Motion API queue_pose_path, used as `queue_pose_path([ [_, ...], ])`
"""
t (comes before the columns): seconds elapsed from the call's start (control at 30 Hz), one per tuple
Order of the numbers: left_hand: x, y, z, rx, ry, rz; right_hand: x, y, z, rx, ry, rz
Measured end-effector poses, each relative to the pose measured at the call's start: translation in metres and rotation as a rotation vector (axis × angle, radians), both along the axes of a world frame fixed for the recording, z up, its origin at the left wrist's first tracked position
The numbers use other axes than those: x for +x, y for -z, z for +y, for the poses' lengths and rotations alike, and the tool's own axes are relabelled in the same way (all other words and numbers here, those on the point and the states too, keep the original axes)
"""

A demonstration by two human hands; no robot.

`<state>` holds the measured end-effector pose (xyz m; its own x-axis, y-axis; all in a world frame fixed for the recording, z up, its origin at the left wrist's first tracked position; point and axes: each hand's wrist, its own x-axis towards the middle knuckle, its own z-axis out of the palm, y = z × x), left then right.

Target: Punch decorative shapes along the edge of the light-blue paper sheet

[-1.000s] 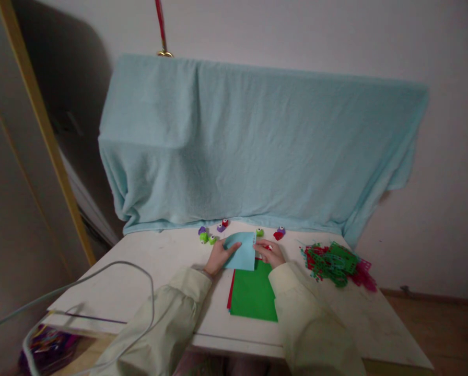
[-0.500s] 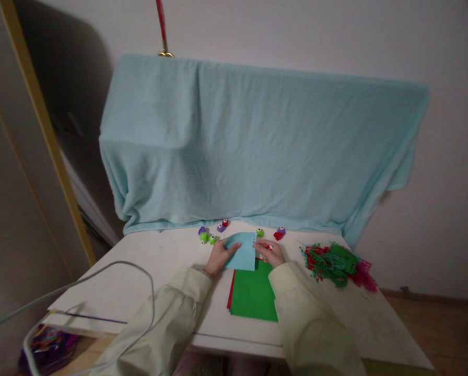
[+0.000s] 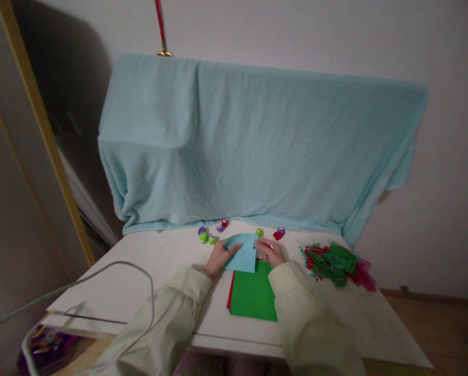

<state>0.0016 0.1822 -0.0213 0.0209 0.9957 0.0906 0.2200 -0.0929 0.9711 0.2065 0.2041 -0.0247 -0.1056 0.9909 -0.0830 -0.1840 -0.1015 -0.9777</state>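
**A:** so where are we at with the light blue paper sheet (image 3: 242, 253)?

**B:** we've got it over the far end of the green sheet (image 3: 253, 293) on the bench (image 3: 171, 292). Our left hand (image 3: 219, 257) pinches its left edge, fingers closed on it. Right hand (image 3: 271, 252) is at the right edge, fingers curled around a small red punch (image 3: 270, 246). More little punches (image 3: 207, 237) sit just beyond, paper scraps (image 3: 336, 262) off to the right.

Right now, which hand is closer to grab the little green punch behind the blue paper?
The right hand, probably. It rests at the right edge of the light blue paper, just in front of the green punch. The left hand holds the paper's left side, farther from it.
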Motion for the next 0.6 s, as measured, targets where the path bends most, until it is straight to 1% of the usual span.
queue_pose_path([
  [0.07,-0.0004,-0.0001,-0.0001,0.005,0.005,-0.001,-0.0002,-0.0015,-0.0005,0.042,0.044,-0.016],
  [0.13,-0.0010,0.0005,0.0002,0.016,0.007,-0.001,0.0002,-0.0022,-0.0004,0.065,0.057,-0.035],
  [0.23,-0.0018,0.0024,0.0015,0.038,-0.002,0.008,0.0013,-0.0018,0.0002,0.037,0.040,-0.067],
  [0.3,-0.0022,0.0038,0.0025,0.054,-0.015,0.018,0.0015,-0.0007,0.0003,-0.014,0.000,-0.076],
  [0.43,-0.0022,0.0057,0.0038,0.079,-0.037,0.034,0.0012,0.0020,-0.0003,-0.083,-0.143,-0.084],
  [0.6,-0.0017,0.0056,0.0040,0.070,-0.037,0.032,0.0018,0.0034,-0.0002,-0.061,-0.135,-0.083],
])
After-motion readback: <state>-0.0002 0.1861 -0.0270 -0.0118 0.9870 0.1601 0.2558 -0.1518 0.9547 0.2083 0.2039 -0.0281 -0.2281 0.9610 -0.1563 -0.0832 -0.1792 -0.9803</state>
